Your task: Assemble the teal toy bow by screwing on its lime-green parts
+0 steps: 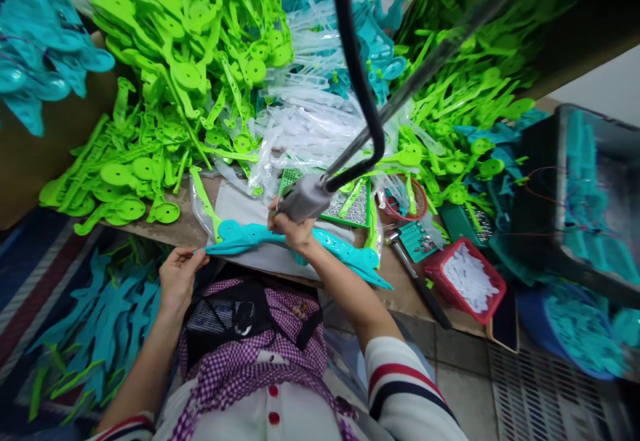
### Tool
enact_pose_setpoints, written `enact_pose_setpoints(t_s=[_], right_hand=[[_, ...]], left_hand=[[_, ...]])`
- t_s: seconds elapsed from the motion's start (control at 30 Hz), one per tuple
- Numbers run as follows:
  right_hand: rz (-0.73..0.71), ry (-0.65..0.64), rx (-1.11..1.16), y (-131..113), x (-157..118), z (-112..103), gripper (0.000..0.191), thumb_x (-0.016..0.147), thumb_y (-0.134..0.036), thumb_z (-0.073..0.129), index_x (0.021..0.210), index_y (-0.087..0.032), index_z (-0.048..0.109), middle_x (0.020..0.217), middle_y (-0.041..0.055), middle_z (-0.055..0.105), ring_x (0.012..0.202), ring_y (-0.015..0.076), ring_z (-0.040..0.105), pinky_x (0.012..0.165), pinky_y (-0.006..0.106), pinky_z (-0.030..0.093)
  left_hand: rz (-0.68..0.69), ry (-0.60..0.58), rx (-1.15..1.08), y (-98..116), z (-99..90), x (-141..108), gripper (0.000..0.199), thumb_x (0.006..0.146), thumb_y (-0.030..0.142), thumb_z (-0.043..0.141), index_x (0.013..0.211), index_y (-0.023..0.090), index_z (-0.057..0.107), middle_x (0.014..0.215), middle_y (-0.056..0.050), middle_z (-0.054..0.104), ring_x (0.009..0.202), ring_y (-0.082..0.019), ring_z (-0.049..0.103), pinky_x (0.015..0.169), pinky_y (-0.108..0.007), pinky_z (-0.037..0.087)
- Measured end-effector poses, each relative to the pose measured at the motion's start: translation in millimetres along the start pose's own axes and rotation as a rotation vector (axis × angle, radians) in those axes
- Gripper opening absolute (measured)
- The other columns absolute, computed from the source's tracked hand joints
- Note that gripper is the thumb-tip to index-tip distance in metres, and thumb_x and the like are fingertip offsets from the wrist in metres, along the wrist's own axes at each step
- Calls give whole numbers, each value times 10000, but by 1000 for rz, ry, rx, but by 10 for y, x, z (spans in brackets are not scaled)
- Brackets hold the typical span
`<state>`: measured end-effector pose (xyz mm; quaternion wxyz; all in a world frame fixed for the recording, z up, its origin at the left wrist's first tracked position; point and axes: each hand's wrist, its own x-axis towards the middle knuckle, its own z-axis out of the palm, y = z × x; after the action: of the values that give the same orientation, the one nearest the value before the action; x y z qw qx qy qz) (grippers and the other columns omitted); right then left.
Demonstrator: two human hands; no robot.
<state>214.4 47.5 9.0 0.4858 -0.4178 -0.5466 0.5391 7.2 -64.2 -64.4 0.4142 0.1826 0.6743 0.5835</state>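
A long turquoise plastic part (245, 236) lies across the front edge of the bench, with a lime-green arm (203, 194) attached near its left end. My left hand (177, 278) pinches the pointed left tip of this part. Above its middle, my right hand (295, 228) is closed around the lower end of a grey power screwdriver (306, 198). A black cable and a rod run up from the tool. The screwdriver's tip is hidden by my hand, so I cannot tell whether it touches the part.
Behind lie heaps of lime-green parts (185, 74) and clear white strips (320, 118). A green tray (369, 208) of small screws, a red basket (425, 211), a hammer (413, 271) and a red tub (493, 311) stand at right. Turquoise parts (107, 314) hang low left.
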Motion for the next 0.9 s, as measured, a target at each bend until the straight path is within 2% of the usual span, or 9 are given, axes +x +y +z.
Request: enact_pose_setpoints(t_s=[0.1,0.2,0.27,0.4,0.73,0.9], right_hand=[[-121,205,96,-140,165,-133,482,701,-683,582,780,-208,605,449,-64,464,370,108,473,385,266,420],[-230,393,-42,-212,425,-368,480,757,-695,511,801,-227,608,481,-58,444,411,109,488,433,269,427],[-229,447,-138,-191,565,-511,448,782,-660,513,789,-224,616,497,-52,447,436,110,497,462,274,433],[-214,489,-111,-75,664,-635,432,767,-639,547,719,-213,605,465,-59,445,402,102,470,444,276,418],[-228,440,-80,36,668,-657,441,752,-646,577,691,-210,603,452,-65,458,390,91,460,449,275,424],[-205,452,-101,5,669,-660,516,751,-693,543,814,-192,649,474,-73,452,412,87,478,460,262,436]], left_hand=[[0,-14,-1,-13,-11,8,435,445,407,857,689,163,591,600,28,640,529,-129,645,555,-268,585],[-12,-8,-26,-6,-12,8,429,434,385,862,685,167,590,599,29,641,532,-132,649,547,-261,580],[-22,3,-42,3,-7,5,427,425,370,866,678,169,587,594,33,640,529,-133,651,539,-256,577],[-20,14,-53,14,7,-4,429,419,356,870,678,164,587,588,38,636,517,-118,646,536,-234,575],[-48,31,-77,53,7,-14,420,403,302,874,675,159,588,586,45,637,498,-104,634,547,-224,567],[-52,43,-73,47,31,6,438,390,296,872,672,155,569,592,48,624,517,-94,626,581,-225,562]])
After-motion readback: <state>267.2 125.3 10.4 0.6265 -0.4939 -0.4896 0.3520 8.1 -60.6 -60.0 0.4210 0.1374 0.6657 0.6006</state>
